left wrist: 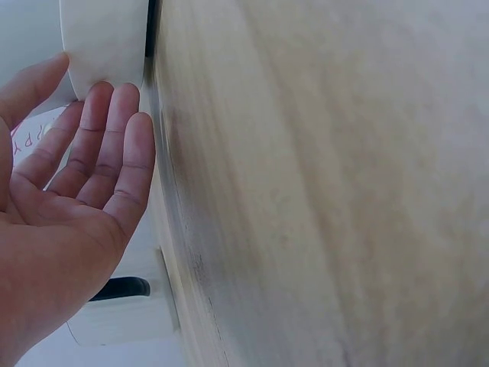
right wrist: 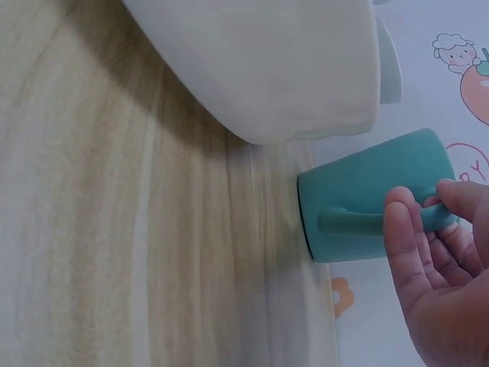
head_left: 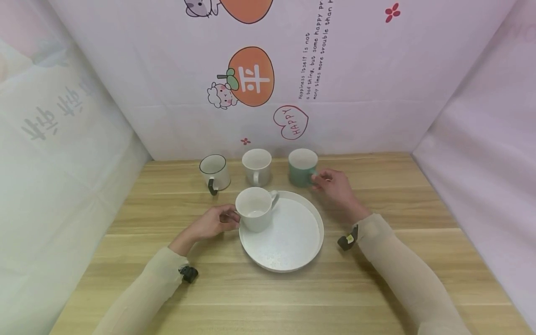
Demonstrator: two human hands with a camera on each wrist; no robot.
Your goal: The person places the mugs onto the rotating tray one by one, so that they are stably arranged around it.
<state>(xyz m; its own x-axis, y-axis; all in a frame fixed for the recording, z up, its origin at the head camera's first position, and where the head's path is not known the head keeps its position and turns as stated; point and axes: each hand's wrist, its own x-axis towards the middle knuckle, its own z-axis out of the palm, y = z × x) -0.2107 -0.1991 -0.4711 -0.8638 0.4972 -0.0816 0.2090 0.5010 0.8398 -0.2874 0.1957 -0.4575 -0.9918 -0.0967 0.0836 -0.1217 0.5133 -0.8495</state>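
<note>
My right hand [head_left: 332, 188] pinches the handle of a green mug [right wrist: 378, 180] with thumb and fingers. That mug [head_left: 300, 176] stands upright at the back of the table, behind the right part of a round white tray [head_left: 289, 246]. A white mug [head_left: 254, 216] sits upright on the tray's left side, its handle turned to the back right. By the left edge of the tray, my left hand [head_left: 215, 222] has its fingers loosely extended, palm showing in the left wrist view. The fingertips [left wrist: 124, 95] are right at the tray's pale wall [left wrist: 107, 38].
Along the back stand a white mug with a dark rim and black handle [head_left: 216, 172] and a plain white mug [head_left: 257, 163], left of the green one. A printed white cloth [head_left: 356, 83] hangs behind them. More cloth borders the wooden table [head_left: 268, 302] at both sides.
</note>
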